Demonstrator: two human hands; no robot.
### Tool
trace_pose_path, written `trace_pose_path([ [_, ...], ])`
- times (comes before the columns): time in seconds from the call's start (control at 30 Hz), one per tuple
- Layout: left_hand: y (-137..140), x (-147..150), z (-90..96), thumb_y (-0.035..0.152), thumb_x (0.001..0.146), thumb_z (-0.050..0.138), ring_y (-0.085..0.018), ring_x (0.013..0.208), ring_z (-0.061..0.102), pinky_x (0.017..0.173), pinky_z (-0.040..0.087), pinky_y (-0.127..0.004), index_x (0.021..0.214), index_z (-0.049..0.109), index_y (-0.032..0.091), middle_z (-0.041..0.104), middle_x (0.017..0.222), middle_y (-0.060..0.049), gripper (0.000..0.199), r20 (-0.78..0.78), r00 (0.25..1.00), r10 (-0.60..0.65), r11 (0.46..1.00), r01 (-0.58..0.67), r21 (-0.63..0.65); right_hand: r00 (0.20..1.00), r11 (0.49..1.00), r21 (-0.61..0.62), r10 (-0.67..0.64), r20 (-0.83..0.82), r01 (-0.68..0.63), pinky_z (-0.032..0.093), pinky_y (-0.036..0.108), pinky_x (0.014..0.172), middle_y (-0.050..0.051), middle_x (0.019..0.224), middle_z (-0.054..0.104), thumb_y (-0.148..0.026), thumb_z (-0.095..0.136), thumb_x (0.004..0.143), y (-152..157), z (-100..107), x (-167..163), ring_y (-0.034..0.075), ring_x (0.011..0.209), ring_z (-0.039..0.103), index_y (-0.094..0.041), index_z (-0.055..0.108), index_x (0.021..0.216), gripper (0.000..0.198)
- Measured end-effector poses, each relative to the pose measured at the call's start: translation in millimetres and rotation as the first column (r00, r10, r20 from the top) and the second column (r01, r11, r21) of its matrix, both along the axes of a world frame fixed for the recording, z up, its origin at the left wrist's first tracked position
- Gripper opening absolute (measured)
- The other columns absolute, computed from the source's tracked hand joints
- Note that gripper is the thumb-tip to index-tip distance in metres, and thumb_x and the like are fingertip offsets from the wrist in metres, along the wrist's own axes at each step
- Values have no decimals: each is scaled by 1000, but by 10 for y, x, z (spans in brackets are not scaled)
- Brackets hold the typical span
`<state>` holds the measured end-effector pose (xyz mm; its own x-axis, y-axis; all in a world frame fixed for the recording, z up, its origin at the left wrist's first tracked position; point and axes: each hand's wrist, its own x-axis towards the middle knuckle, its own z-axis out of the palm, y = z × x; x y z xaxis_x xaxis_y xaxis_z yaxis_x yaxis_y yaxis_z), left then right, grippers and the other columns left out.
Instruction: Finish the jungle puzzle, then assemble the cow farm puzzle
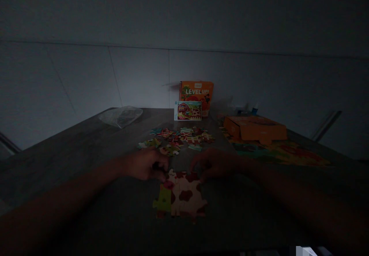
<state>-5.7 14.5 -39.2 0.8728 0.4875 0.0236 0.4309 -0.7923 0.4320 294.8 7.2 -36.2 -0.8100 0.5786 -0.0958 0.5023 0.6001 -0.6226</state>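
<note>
In the dim light, a partly joined jigsaw puzzle point(186, 196) lies flat on the table, showing a white cow with brown patches and a green area at its left. My left hand point(148, 163) is at its upper left corner, thumb and forefinger curled against the edge beside the cow's head. At the upper right corner, my right hand point(213, 163) has its forefinger and thumb bent around a brown-patched piece point(193, 177). Darkness hides the exact fingertip contact. Just beyond both hands lie several loose puzzle pieces point(170, 149).
More loose pieces point(191, 136) are heaped farther back. A picture card point(188, 111) leans before an upright orange box point(196, 88). Clear plastic wrap point(122, 115) lies back left. An orange carton point(256, 128) rests on a colourful sheet point(282, 152) at right.
</note>
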Motion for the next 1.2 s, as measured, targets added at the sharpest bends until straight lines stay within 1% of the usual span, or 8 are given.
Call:
trace_pose_path([
  [0.1,-15,11,27,24,82,74,-13,66,57,57,38,-22,87,68,16,64,75,-1,11,-11,1000,0,1000,0,-6,1000,999,24,21,10,-22,37,20,60,-1,82,64,-40,78,78,-1,-2,9,13,71,58,-24,71,111,37],
  [0.33,-22,9,21,25,81,75,-13,64,57,56,37,-23,87,68,16,63,74,-1,13,-2,1000,12,1000,-12,14,999,999,40,-12,45,10,34,21,58,-4,73,55,-38,79,77,-31,22,5,12,65,55,-23,69,112,39],
  [0.73,26,-21,-14,34,85,73,-13,63,59,55,37,-23,83,68,18,66,71,-1,17,46,998,-52,998,50,40,999,999,33,7,33,-8,34,21,58,-3,73,55,-41,77,79,-25,28,10,11,64,53,-23,70,114,39],
  [0.93,76,-30,10,51,88,67,-13,56,53,52,30,-26,68,62,17,60,61,-2,40,-37,999,-28,977,36,210,1000,999,40,16,27,-17,35,21,59,-3,77,58,-43,77,79,-13,14,13,12,68,55,-24,70,113,40],
  [1.0,112,-49,74,56,92,58,-15,58,55,55,32,-27,70,63,16,60,63,-4,45,-85,988,130,938,-95,334,999,999,36,8,37,-9,35,21,59,-2,78,58,-42,78,78,-22,27,6,12,68,55,-24,70,113,40],
  [1.03,137,-70,105,57,94,53,-16,61,57,57,34,-27,75,65,16,62,67,-6,47,-91,962,257,895,-202,399,999,1000,30,0,43,-1,35,21,59,-2,78,59,-42,78,78,-26,32,3,12,69,55,-23,70,113,40],
  [1.13,235,-171,141,61,95,43,-24,77,64,63,41,-30,99,67,14,67,96,-14,53,-92,759,645,681,-515,520,999,1000,17,-13,47,13,36,21,59,-2,76,58,-41,78,78,-27,30,-1,12,67,55,-23,70,114,41],
  [1.2,305,-248,103,64,93,43,-29,83,65,64,45,-33,106,66,12,64,108,-19,58,-150,640,754,612,-599,517,999,1000,21,-10,39,9,36,21,59,-2,76,58,-41,79,77,-20,22,0,12,67,55,-24,70,113,40],
])
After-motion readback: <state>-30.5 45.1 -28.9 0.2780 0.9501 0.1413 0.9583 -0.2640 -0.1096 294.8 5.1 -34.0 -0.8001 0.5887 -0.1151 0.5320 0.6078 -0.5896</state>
